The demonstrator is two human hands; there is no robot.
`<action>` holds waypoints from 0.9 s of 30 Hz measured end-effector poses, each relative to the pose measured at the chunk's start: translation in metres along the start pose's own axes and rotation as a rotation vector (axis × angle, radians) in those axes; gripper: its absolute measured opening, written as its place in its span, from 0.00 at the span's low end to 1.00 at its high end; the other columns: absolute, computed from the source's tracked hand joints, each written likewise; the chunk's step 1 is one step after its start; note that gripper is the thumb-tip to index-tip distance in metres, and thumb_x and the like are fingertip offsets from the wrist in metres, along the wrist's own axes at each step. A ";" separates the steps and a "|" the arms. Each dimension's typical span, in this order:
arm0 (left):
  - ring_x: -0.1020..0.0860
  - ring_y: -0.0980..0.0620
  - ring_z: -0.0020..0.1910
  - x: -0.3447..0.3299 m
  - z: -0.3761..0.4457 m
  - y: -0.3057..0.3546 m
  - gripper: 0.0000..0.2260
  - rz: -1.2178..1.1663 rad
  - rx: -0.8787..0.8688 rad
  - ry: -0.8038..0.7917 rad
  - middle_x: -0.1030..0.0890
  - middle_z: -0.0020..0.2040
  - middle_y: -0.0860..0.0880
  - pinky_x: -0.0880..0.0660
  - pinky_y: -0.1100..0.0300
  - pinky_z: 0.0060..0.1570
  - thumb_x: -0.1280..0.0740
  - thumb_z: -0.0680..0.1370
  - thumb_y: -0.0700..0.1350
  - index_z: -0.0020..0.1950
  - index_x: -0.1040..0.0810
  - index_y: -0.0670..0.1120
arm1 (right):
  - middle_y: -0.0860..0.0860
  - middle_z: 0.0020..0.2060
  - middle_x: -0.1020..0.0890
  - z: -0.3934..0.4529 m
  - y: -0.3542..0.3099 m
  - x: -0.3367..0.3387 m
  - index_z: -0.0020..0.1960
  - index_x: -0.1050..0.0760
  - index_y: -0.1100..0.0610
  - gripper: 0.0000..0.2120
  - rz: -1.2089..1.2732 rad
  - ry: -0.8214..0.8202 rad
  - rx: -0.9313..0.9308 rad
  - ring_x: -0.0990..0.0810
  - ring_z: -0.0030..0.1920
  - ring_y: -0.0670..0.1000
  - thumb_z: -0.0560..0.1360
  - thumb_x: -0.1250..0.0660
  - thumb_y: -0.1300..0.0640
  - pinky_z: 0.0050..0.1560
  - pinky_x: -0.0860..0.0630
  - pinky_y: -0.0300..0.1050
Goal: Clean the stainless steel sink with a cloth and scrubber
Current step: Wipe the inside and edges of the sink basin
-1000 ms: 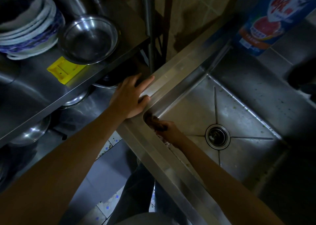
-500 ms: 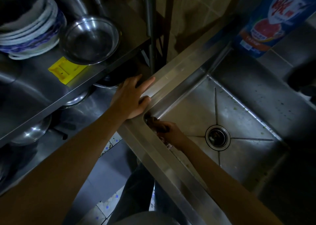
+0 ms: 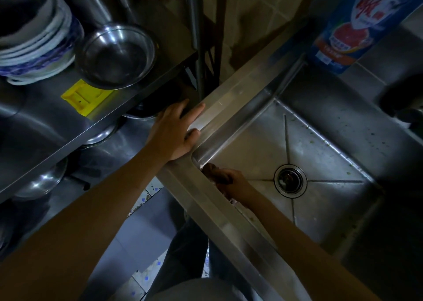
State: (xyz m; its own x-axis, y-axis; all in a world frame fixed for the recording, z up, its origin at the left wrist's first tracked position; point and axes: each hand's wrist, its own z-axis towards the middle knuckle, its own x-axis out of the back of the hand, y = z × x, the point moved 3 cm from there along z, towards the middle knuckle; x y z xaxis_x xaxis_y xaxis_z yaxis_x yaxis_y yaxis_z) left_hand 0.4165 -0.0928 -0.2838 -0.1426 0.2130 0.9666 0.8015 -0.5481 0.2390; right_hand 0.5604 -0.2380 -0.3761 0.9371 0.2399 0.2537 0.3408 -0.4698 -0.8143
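Note:
The stainless steel sink (image 3: 240, 90) fills the right half of the head view, with a round drain (image 3: 290, 180) in its floor. My left hand (image 3: 175, 132) rests on the sink's near-left rim corner, fingers straight. Inside the basin, my right hand (image 3: 235, 185) grips a dark cloth (image 3: 211, 170) and presses it against the near wall just under the rim. Part of the cloth is hidden by my fingers and the rim. No scrubber shows.
A steel shelf (image 3: 45, 126) at left holds a steel bowl (image 3: 115, 55), stacked plates (image 3: 39, 46) and a yellow plastic piece (image 3: 85, 96). More bowls sit on a lower shelf. A blue detergent pouch (image 3: 357, 23) stands at the sink's far corner. Green specks dot the basin's far wall.
My right hand with the cloth has slid slightly along the near wall of the basin. My left hand has stayed on the rim.

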 end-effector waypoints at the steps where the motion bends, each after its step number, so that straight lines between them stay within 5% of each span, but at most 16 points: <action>1: 0.36 0.38 0.68 -0.001 0.000 -0.001 0.29 0.000 0.001 -0.005 0.37 0.71 0.39 0.34 0.42 0.62 0.43 0.74 0.55 0.75 0.42 0.55 | 0.39 0.40 0.26 -0.004 0.001 0.002 0.57 0.23 0.63 0.13 0.007 0.002 0.000 0.25 0.35 0.28 0.74 0.36 0.71 0.38 0.30 0.25; 11: 0.32 0.36 0.65 -0.003 0.000 -0.002 0.27 0.000 -0.053 0.038 0.33 0.69 0.36 0.31 0.44 0.58 0.40 0.75 0.51 0.74 0.38 0.51 | 0.42 0.39 0.23 -0.016 -0.012 0.007 0.52 0.22 0.55 0.14 0.092 0.034 -0.004 0.24 0.35 0.31 0.73 0.36 0.71 0.39 0.30 0.24; 16: 0.34 0.36 0.67 0.001 0.003 0.008 0.27 0.035 -0.021 0.004 0.36 0.71 0.37 0.33 0.43 0.60 0.43 0.75 0.52 0.74 0.39 0.50 | 0.49 0.50 0.22 -0.013 -0.015 0.008 0.60 0.24 0.61 0.17 0.078 0.002 0.035 0.25 0.45 0.37 0.73 0.35 0.71 0.46 0.28 0.26; 21: 0.37 0.38 0.69 0.004 0.011 0.020 0.28 0.140 0.000 -0.020 0.38 0.73 0.39 0.35 0.43 0.62 0.41 0.76 0.51 0.75 0.42 0.52 | 0.53 0.49 0.22 -0.012 -0.015 0.010 0.59 0.24 0.65 0.16 0.059 0.006 0.094 0.25 0.43 0.39 0.73 0.36 0.72 0.43 0.30 0.22; 24: 0.38 0.38 0.70 0.003 0.013 0.022 0.28 0.166 0.024 -0.012 0.40 0.74 0.40 0.37 0.42 0.64 0.39 0.76 0.50 0.75 0.43 0.54 | 0.46 0.45 0.23 -0.008 -0.010 0.010 0.59 0.23 0.64 0.13 0.054 -0.021 0.083 0.27 0.41 0.35 0.75 0.36 0.68 0.42 0.29 0.25; 27: 0.38 0.39 0.70 0.000 0.013 0.022 0.28 0.171 0.052 -0.008 0.40 0.74 0.40 0.38 0.41 0.65 0.42 0.76 0.52 0.76 0.45 0.56 | 0.49 0.50 0.22 -0.005 -0.010 0.009 0.61 0.25 0.62 0.14 0.073 -0.060 0.066 0.23 0.47 0.43 0.75 0.35 0.65 0.43 0.29 0.25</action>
State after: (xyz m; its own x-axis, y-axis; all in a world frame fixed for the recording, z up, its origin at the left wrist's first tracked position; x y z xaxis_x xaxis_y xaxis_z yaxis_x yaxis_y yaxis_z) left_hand 0.4414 -0.0943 -0.2800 0.0033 0.1269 0.9919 0.8427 -0.5344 0.0656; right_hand 0.5661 -0.2352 -0.3635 0.9524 0.2581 0.1625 0.2641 -0.4311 -0.8628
